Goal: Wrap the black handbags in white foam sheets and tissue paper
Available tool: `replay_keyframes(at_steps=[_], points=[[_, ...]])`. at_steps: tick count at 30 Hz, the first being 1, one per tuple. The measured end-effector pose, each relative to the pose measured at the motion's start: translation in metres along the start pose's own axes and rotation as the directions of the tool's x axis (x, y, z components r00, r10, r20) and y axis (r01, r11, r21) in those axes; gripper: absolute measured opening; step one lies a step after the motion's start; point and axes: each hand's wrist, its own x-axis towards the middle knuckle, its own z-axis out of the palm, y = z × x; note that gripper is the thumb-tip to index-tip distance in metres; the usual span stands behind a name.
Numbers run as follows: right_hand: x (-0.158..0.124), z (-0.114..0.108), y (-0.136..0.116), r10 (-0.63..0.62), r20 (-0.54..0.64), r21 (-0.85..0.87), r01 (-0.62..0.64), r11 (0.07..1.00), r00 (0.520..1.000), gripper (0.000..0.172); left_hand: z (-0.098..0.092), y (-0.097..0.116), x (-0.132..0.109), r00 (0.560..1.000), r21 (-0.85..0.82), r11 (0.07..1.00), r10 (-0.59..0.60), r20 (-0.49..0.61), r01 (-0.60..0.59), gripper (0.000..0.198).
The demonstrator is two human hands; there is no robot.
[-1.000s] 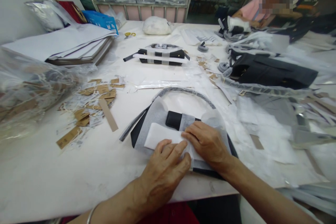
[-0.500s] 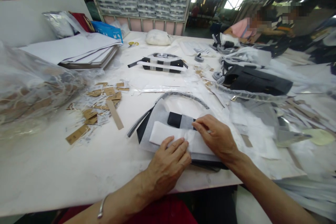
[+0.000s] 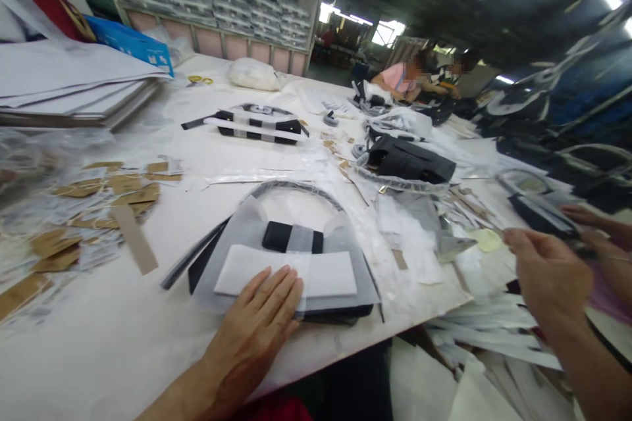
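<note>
A black handbag point(image 3: 340, 311) lies on the table in front of me, wrapped in thin translucent sheet, its covered handle point(image 3: 296, 187) arching away from me. A white foam strip point(image 3: 326, 274) lies across the wrap, below a black flap point(image 3: 277, 237) with a pale band over it. My left hand point(image 3: 261, 306) rests flat on the foam strip and the bag's lower part, fingers stretched out. My right hand point(image 3: 550, 273) is raised off the table's right side, away from the bag, fingers curled together; whatever they may hold is hidden.
Brown paper tags point(image 3: 133, 191) lie heaped at left, near a stack of white sheets point(image 3: 74, 89). Another wrapped bag point(image 3: 261, 126) sits farther back, and a black bag point(image 3: 412, 159) lies at right. A co-worker's hand point(image 3: 587, 217) is beside a dark bag point(image 3: 540, 214) at far right.
My right hand has left the bag's flap and swung far right. My left hand stays on the foam strip. The view has turned right, bringing a co-worker's hands into sight.
</note>
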Motion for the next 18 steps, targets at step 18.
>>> replay_keyframes(at_steps=[18], points=[[0.071,0.093,0.053,0.042,0.376,0.358,-0.187,0.915,0.925,0.025,-0.007,0.002,0.006,0.992,0.163,0.982,0.076,0.103,-0.092,0.036]])
